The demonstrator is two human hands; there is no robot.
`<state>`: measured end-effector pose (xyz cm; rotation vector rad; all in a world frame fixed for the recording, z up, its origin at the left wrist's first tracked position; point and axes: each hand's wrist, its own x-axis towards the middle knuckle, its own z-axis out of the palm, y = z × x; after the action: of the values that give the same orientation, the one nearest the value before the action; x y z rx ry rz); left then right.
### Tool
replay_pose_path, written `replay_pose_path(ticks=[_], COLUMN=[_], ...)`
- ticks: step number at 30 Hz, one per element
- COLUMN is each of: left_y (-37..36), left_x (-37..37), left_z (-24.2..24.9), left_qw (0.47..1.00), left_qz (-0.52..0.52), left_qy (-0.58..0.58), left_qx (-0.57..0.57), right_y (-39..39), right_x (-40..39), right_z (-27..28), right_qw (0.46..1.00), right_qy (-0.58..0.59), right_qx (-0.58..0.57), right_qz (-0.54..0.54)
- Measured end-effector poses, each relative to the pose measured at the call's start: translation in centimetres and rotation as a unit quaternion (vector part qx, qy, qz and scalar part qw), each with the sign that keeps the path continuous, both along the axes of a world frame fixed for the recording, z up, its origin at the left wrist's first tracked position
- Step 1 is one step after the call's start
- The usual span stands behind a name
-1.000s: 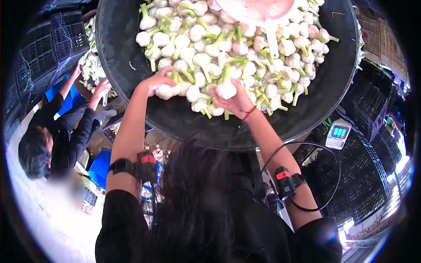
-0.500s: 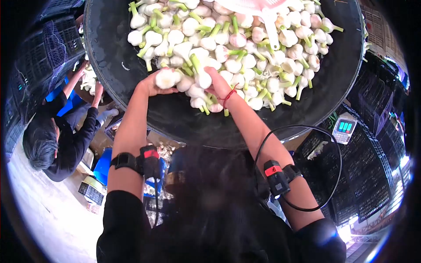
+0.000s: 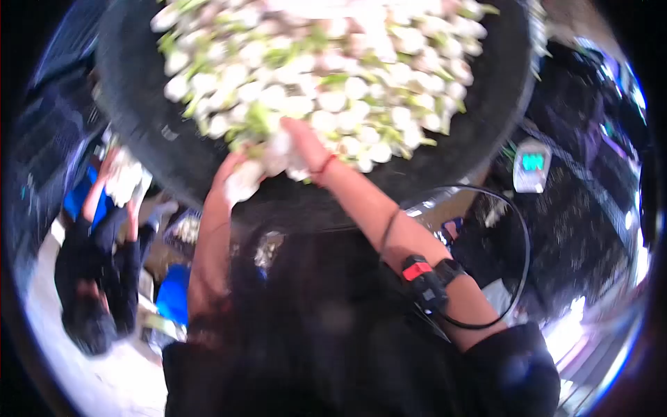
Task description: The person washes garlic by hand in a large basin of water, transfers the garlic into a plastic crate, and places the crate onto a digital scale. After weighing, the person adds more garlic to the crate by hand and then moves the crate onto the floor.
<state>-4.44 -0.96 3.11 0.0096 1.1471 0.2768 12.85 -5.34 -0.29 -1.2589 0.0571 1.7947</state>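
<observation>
In the blurred head view, the left hand [image 3: 233, 177] sits left of centre at the near rim of a black tub [image 3: 139, 132], its fingers curled around a white bulb [image 3: 244, 182]. The right hand [image 3: 300, 142], just right of it, reaches into the heap of bulbs [image 3: 333, 69] filling the upper frame; whether its fingers grip anything I cannot tell. A scale [image 3: 531, 165] shows at right, and another person [image 3: 97, 278] stands at lower left.

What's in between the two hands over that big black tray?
In the head view, blurred white garlic bulbs from the pile lie between the left hand and right hand, near the tray's front edge.
</observation>
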Motion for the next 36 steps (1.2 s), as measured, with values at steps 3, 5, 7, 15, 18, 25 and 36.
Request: replay_pose_path(ticks=[3, 5, 7, 15, 18, 25, 36], left_y=[-1.8, -2.2, -3.9, -22.2, -27.7, -31.9, -16.2], left_x=[2.7, 5.7, 8.6, 34.0, 40.1, 46.6, 26.0], left_z=[5.4, 8.7, 10.6, 14.6, 6.4, 9.9, -2.9], left_qw=[0.998, 0.998, 0.978, 0.890, 0.745, 0.726, 0.539], left_qz=[0.051, -0.009, -0.102, -0.352, -0.494, -0.552, -0.500], left_qy=[0.018, -0.008, -0.108, -0.194, -0.203, 0.137, 0.344], left_qx=[0.030, 0.066, 0.144, 0.215, 0.400, 0.386, 0.584], right_y=[-1.2, -3.0, -6.3, -32.4, -39.5, -48.8, -49.6], right_x=[2.2, 3.7, 7.3, 25.7, 30.5, 32.8, 29.9], right_z=[6.0, 9.3, 13.5, 20.6, 14.4, 2.7, 7.3], right_qw=[0.999, 0.999, 0.998, 0.924, 0.928, 0.885, 0.871], right_qy=[-0.024, -0.031, -0.041, -0.043, -0.015, -0.200, -0.279], right_qx=[0.022, 0.018, 0.048, 0.080, 0.065, -0.280, -0.281], right_qz=[0.003, -0.019, -0.018, -0.372, -0.366, -0.313, -0.291])
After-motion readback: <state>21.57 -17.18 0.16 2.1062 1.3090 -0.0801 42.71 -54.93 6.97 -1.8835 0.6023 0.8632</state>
